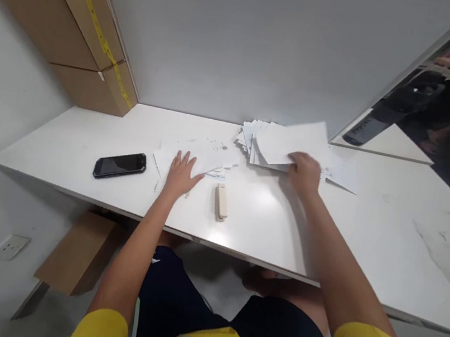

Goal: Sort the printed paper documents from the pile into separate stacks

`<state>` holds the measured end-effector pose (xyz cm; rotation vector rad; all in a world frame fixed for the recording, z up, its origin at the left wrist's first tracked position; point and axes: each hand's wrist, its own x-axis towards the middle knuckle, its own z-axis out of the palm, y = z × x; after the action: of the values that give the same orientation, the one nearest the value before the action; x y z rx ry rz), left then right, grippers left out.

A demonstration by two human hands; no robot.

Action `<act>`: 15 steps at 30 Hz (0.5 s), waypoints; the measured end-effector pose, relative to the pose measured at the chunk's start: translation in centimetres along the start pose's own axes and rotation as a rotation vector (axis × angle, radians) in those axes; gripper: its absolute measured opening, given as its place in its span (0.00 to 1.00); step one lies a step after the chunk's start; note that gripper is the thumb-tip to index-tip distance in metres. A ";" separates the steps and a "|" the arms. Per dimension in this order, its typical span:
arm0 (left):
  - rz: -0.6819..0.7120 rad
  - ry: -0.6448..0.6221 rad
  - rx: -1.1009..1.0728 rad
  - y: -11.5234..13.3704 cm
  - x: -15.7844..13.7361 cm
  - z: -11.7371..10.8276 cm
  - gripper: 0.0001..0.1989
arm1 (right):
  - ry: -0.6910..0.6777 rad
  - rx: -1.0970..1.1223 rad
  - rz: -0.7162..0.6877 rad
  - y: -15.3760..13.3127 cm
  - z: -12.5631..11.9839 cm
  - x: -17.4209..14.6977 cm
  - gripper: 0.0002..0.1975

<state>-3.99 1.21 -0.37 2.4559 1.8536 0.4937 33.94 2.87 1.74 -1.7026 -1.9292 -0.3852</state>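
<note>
My left hand [181,175] lies with fingers spread on a loose pile of white papers [204,154], some with print on them. At the right, my right hand [305,175] grips the edge of a white paper sheet [294,140], thumb and fingers closed on it. That sheet is tilted over an untidy paper stack [249,132] near the back of the table. Between the two hands, closer to the front edge, a cream stapler [221,202] rests on the table, touched by neither hand.
A black phone [120,165] lies left of my left hand on the white table [259,224]. Cardboard boxes [79,40] are stacked at the back left, and another box [76,250] sits under the table. A grey panel [243,47] closes off the back; shelves stand at the right.
</note>
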 end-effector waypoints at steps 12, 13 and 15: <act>-0.040 -0.048 0.035 0.9 0.0 -0.5 0.29 | -0.072 0.061 0.089 1.0 4.0 -0.8 0.28; -0.058 -0.053 0.036 1.0 0.0 -0.7 0.29 | -0.057 0.074 0.068 0.1 3.8 -0.7 0.28; -0.073 -0.058 0.045 1.3 -0.1 -1.1 0.28 | -0.056 0.122 -0.008 -2.4 3.4 -0.6 0.26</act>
<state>-3.07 0.56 0.89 2.3928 1.9439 0.3771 30.96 3.85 -1.03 -1.6433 -1.9583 -0.2209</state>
